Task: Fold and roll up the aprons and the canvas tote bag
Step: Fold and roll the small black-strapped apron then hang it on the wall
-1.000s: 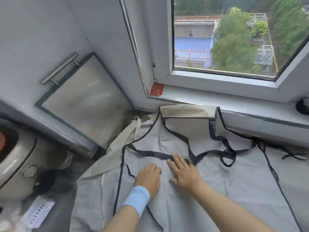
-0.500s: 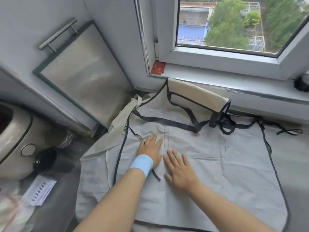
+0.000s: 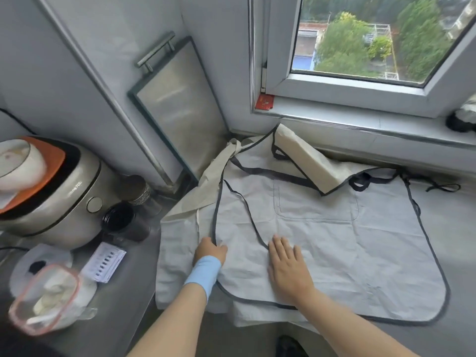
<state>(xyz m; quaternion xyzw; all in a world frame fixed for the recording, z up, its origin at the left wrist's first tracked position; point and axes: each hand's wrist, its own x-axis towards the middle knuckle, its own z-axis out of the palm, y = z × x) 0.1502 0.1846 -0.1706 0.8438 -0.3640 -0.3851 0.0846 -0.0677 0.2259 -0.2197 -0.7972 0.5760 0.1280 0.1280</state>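
My left hand (image 3: 210, 251) pinches the apron (image 3: 347, 253) by its trim (image 3: 215, 215), right hand (image 3: 286, 266) presses flat; the cloth looks soft and light, best gripped at edges.

A white-framed window (image 3: 360, 82) is set above a pale sill (image 3: 360, 119). Green trees and low rooftops (image 3: 345, 42) are seen through the glass, and soft daylight is admitted. A small red tag (image 3: 264, 102) is noted at the frame's lower left corner. A grey metal-framed panel with a bar handle (image 3: 177, 109) is leaned upright against pale grey walls (image 3: 103, 47). On the grey surface (image 3: 458, 228), an orange-topped silver rice cooker (image 3: 51, 197) is stood far left, with a dark round jar (image 3: 119, 219) just beside it.
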